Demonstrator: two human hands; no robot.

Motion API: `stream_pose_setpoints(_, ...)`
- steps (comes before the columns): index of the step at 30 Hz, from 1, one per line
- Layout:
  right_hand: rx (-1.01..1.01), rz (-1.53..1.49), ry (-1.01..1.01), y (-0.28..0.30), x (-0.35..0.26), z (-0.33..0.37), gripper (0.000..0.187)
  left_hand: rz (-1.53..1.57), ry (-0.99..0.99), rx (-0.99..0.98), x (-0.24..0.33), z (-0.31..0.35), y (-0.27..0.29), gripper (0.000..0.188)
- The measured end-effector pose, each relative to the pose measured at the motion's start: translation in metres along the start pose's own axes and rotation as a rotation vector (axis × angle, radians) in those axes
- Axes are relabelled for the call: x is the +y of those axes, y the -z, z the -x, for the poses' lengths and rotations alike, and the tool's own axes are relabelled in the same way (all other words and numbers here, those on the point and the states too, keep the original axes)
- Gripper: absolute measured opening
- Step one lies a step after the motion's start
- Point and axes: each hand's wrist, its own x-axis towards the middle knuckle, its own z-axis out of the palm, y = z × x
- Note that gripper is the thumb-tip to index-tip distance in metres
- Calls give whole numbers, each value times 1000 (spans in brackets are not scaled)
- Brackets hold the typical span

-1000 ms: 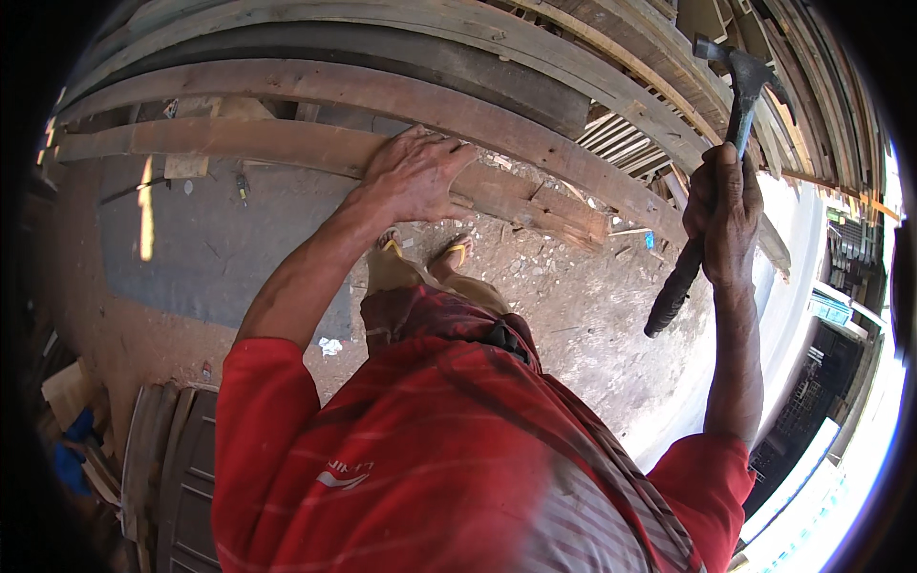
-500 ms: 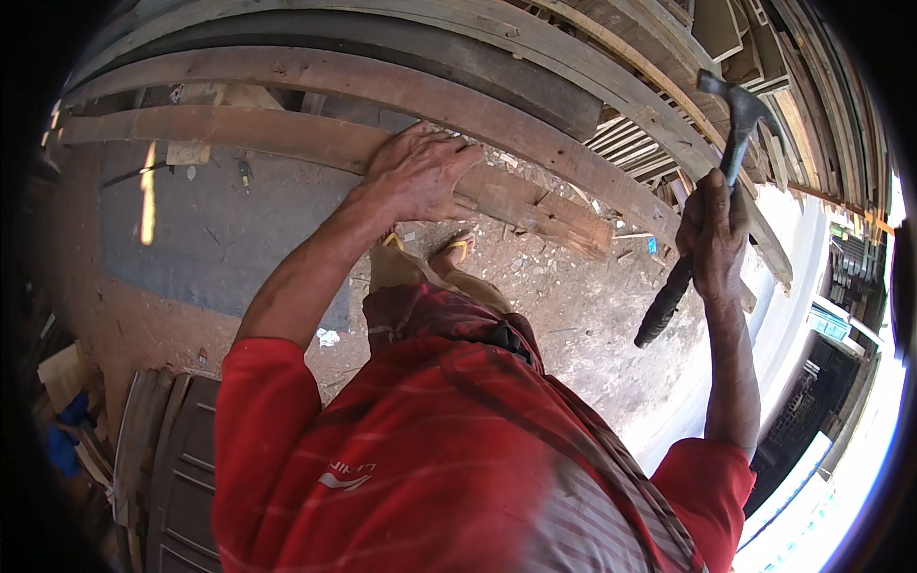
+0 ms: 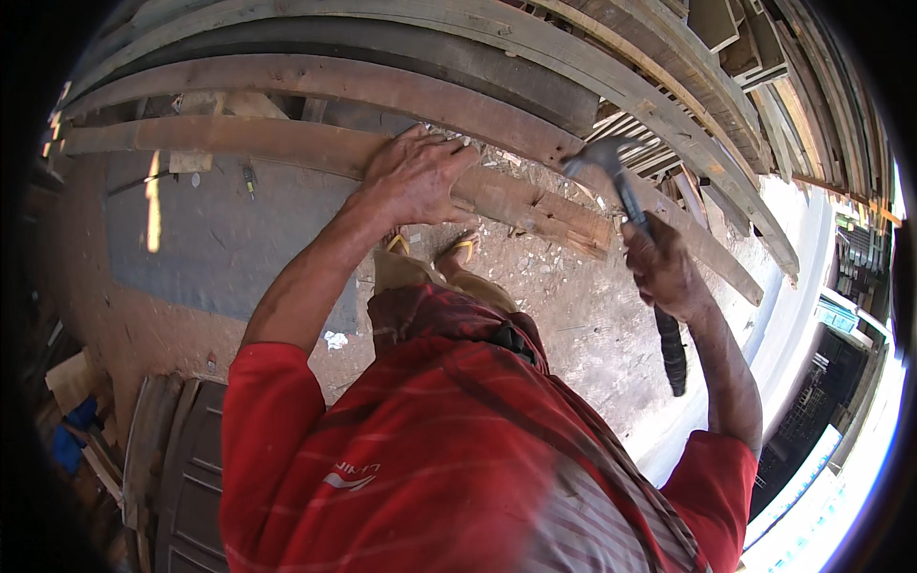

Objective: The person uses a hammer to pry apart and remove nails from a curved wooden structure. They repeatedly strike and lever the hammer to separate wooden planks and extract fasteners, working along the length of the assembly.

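My left hand (image 3: pixel 417 180) grips a reddish-brown wooden plank (image 3: pixel 537 210), with the fingers over its far edge and the thumb on the near side. The plank's right end is rough and splintered. In my right hand (image 3: pixel 666 268) is a claw hammer (image 3: pixel 627 198), held around the handle. Its metal head sits up and to the left of the hand, over the plank's right end as seen from above; I cannot tell if it touches anything. The black wrapped end of the handle sticks out below my fist.
Beyond the held plank runs a longer brown beam (image 3: pixel 401 91), with more stacked timber (image 3: pixel 659 110) behind. A dark sheet (image 3: pixel 210 229) lies on the ground at left. Wood chips litter the floor by my sandalled feet (image 3: pixel 460 252). A brown panelled board (image 3: pixel 191 477) stands lower left.
My right hand has swung the hammer left, bringing its head from the far right to the plank's right end. My left hand stays in place on the plank.
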Motion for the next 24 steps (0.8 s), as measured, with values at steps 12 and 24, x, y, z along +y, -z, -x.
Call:
stream_pose_setpoints(12,410,-468,216,-3,-6,-4,35,-70,-24,75,-2,8,-6,83)
stream_pose_setpoints(24,534,-618,320,19,-3,-1,33,-46,16,68,6,12,-5,82)
